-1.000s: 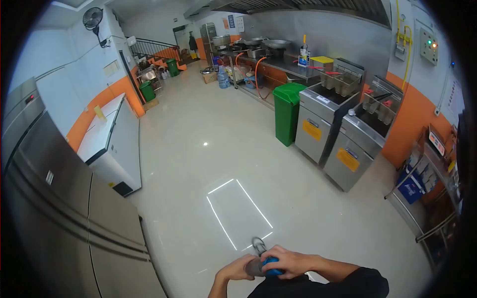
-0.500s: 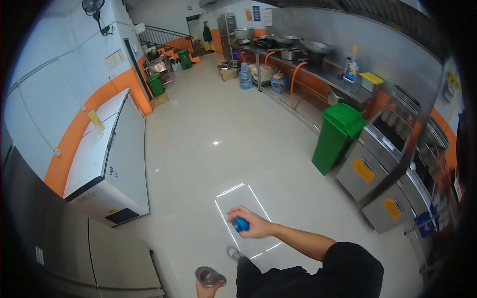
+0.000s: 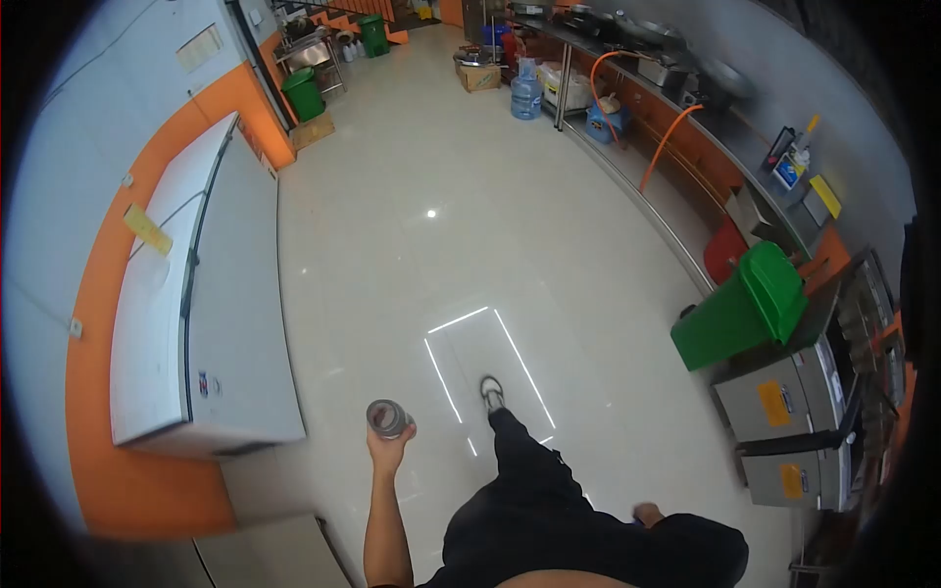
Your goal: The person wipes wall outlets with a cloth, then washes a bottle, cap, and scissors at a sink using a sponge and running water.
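My left hand (image 3: 388, 455) is raised at lower centre-left, its fingers wrapped round a clear cup or jar (image 3: 385, 418). Something reddish-brown shows inside it, though I cannot make out what. My right hand (image 3: 647, 513) hangs low beside my dark clothing, mostly hidden by the sleeve. A sliver of blue shows under it, from the small blue round object it grips. One shoe (image 3: 492, 393) of mine is stepping forward on the shiny floor (image 3: 392, 284).
A white chest freezer (image 3: 235, 284) stands along the left wall. On the right are a green wheeled bin (image 3: 735, 314), steel fryer-like units (image 3: 774, 407) and a long steel counter (image 3: 725, 142) with pans. A blue water bottle (image 3: 526, 93) and a cardboard box (image 3: 479, 76) stand farther ahead.
My left hand has risen with the cup or jar. My right hand has swung down and back to my side. The view has tilted downward and moved forward.
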Demonstrator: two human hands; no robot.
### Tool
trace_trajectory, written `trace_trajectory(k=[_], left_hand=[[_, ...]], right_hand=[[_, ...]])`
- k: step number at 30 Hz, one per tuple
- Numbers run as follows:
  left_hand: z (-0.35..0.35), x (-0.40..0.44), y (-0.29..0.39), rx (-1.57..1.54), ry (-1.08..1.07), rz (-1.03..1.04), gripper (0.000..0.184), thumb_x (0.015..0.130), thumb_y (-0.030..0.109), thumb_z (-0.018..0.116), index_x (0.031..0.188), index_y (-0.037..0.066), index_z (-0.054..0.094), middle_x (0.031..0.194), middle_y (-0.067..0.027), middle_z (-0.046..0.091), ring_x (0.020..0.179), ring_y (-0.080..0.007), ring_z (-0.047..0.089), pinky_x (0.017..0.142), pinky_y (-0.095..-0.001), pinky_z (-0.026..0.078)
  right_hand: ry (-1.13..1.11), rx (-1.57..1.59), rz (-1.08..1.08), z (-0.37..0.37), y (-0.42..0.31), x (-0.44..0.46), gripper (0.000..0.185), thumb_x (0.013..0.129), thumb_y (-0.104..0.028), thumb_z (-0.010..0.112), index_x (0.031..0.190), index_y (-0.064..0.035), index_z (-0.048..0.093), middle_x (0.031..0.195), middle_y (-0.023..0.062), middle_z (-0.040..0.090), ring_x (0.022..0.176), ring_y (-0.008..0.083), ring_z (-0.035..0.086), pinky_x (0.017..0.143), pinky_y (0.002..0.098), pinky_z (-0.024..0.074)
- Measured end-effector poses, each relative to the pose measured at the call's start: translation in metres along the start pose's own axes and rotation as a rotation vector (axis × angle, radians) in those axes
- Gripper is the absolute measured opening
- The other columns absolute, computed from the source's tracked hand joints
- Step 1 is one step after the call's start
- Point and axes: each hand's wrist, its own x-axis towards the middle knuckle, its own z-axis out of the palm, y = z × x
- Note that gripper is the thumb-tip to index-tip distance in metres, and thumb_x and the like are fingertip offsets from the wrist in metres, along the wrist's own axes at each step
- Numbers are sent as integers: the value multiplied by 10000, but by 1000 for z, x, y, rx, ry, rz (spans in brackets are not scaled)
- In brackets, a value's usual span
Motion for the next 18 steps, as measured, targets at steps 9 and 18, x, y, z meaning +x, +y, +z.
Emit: trace_trajectory(k=[9, 18], left_hand=[[30, 236, -96, 177, 434, -516, 866, 535, -13, 893, 1302, 22, 491, 1172, -116, 606, 1036, -248, 608, 832, -384, 545], [31, 491, -103, 432, 294, -993, 935, 560, 83, 901, 1374, 11, 445, 1252, -148, 580, 1103, -293, 591, 888, -404, 517]], right_hand=[[218, 955, 626, -427, -68, 342, 274, 720, -185, 675, 932, -13, 690, 979, 215, 686, 915, 361, 672, 761, 454, 542], [593, 1014, -439, -1172, -323, 595, 315, 796, -120, 569, 1095, -71, 654, 1039, 128, 679, 921, 249, 652, 813, 364, 526]])
